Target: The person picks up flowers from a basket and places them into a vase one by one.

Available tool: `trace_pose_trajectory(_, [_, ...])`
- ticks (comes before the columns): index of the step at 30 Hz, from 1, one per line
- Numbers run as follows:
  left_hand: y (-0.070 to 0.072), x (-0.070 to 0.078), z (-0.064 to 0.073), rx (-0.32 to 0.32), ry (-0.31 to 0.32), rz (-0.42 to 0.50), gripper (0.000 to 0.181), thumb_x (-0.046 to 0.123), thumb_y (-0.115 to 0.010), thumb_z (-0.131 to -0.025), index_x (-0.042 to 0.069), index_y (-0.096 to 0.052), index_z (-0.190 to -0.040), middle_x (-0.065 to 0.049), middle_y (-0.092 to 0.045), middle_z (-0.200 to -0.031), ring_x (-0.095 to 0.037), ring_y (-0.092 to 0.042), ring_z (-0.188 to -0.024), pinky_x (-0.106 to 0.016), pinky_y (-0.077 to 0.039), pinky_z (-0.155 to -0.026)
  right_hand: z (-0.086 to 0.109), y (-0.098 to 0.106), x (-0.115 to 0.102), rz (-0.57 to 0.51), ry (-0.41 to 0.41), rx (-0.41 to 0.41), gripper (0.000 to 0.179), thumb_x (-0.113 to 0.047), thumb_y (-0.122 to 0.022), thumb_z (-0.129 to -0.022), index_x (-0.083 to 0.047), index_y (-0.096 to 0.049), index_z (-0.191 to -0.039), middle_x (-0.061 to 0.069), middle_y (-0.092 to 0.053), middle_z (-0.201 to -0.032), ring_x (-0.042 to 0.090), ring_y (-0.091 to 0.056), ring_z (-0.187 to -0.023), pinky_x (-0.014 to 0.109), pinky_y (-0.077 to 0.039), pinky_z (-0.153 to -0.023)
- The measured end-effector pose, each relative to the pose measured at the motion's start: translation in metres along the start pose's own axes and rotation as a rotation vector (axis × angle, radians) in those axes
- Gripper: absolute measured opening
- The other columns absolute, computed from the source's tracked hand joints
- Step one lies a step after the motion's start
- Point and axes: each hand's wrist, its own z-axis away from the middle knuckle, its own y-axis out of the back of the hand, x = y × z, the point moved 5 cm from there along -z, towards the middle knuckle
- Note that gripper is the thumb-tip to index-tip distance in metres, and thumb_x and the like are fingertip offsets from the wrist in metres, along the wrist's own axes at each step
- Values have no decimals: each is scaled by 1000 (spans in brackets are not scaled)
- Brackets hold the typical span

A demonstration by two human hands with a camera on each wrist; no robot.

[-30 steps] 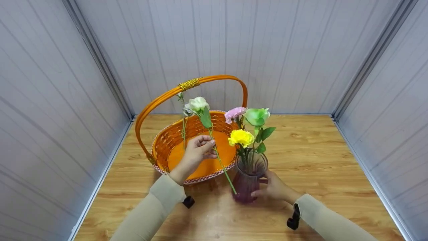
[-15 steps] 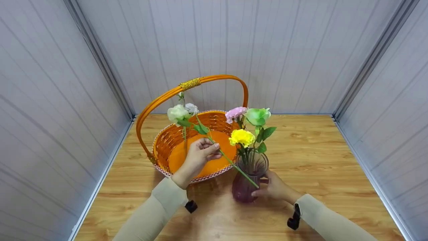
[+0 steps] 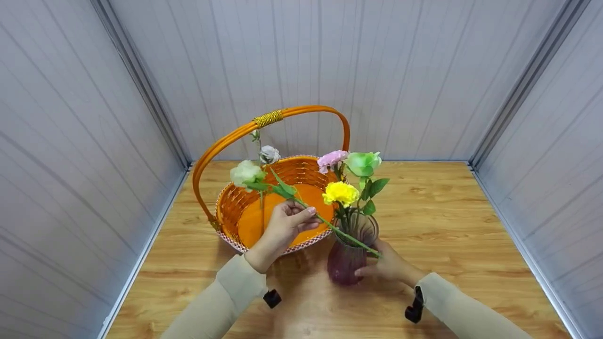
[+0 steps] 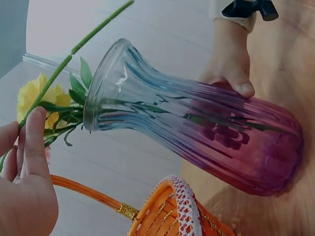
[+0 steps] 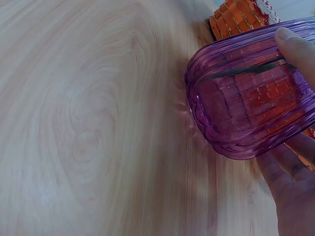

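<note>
My left hand [image 3: 287, 226] pinches the green stem of a whitish flower [image 3: 247, 174] between thumb and fingers, over the basket's near rim. The bloom points left, and the stem [image 4: 101, 28] slants down to the right, passing in front of the glass vase's mouth. My right hand [image 3: 393, 266] grips the clear-to-purple glass vase [image 4: 197, 132] from the right, thumb on the near side. The vase stands upright on the table. In it are a yellow carnation [image 3: 340, 194], a pink flower [image 3: 332, 160] and a green rose [image 3: 362, 164].
An orange woven basket [image 3: 231, 219] with a tall arched handle [image 3: 315, 108] stands behind and left of the vase. A white flower [image 3: 269, 154] on a long stem leans inside it. Pale panel walls enclose the wooden table [image 3: 438, 212] at the back and sides.
The whitish flower has tipped over to the left in my left hand, its stem end swinging right and up past the vase. My right hand and the vase have stayed put.
</note>
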Motion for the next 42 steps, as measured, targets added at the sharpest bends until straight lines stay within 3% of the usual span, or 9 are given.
trace_pose_trajectory(8, [-6,4,10,8,-99,-90,4,0,-66,-106,-1,-63,-105,-7,-79,-91,-19,-82,-85,-38,-68,-87,0,0,0,-44,13,-3,90,-16,-95,-84,-2,-47,-159,24,-55,-156,46,-55,-139,64,-49,-118])
trace_pose_trajectory(12, [-7,11,15,23,-176,-166,5,-1,-67,-104,0,-63,-104,-6,-79,-91,-21,-82,-85,-39,-68,-86,-1,-1,1,-43,36,1,92,-14,-96,-83,-1,-46,-159,24,-56,-156,47,-56,-139,64,-50,-117])
trace_pose_trajectory(18, [-9,23,20,34,-304,-186,6,-1,-69,-103,-5,-65,-104,-13,-80,-94,-19,-82,-85,-39,-69,-83,-1,0,2,-44,15,10,88,-15,-96,-82,1,-49,-155,23,-58,-154,41,-58,-138,62,-51,-117])
trace_pose_trajectory(23, [-9,29,24,36,-397,-217,10,-6,-67,-103,-15,-65,-103,-3,-81,-92,-17,-82,-83,-38,-69,-81,0,0,1,-46,18,4,90,-13,-96,-82,2,-47,-155,25,-56,-154,47,-56,-139,63,-50,-117])
trace_pose_trajectory(26, [-8,35,23,42,-452,-245,7,-9,-65,-102,-16,-65,-102,1,-80,-90,-15,-81,-81,-36,-69,-79,-1,0,0,-44,34,2,91,-12,-96,-82,3,-45,-156,26,-56,-155,50,-55,-139,63,-51,-116])
trace_pose_trajectory(27, [-6,37,22,45,-467,-264,6,-9,-65,-102,-15,-66,-102,-5,-81,-91,-17,-81,-80,-36,-69,-78,-1,0,0,-43,38,3,91,-12,-96,-82,3,-45,-156,27,-55,-155,50,-55,-139,63,-51,-116])
trace_pose_trajectory(33, [3,41,17,72,-475,-386,13,-2,-70,-102,-13,-65,-105,-38,-73,-98,-28,-81,-80,-37,-69,-79,-1,0,0,-35,35,7,94,-12,-96,-81,3,-43,-157,28,-55,-155,51,-56,-138,64,-51,-116])
trace_pose_trajectory(42, [-7,36,7,21,-413,-502,9,-3,-69,-103,-10,-64,-107,-35,-74,-100,-44,-79,-89,-41,-69,-82,-2,-1,1,-20,23,12,92,-13,-97,-80,2,-47,-155,26,-59,-151,48,-59,-136,64,-51,-116])
